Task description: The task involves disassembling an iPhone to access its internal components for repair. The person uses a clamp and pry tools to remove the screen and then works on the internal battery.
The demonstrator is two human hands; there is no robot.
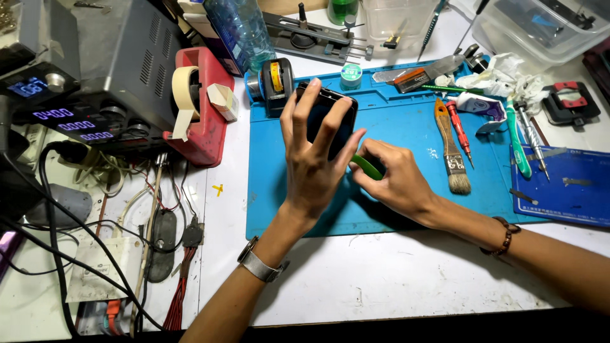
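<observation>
Nearest the camera, the left hand (pixel 314 162) is pressing a dark phone (pixel 327 117) flat on the blue mat (pixel 406 121), fingers splayed over it. Beside it, the right hand (pixel 394 181) is pinching a green pry tool (pixel 367 166) at the phone's edge — best kept shallow and steady, I'd judge.

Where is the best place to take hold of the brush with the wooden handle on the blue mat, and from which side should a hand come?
Probably the bare wooden handle of the brush, taken from above. It lies flat on the blue mat, bristles toward the person, with open mat on its left; the red screwdriver lies close on its right, so fingers fit more easily from above and left.
</observation>
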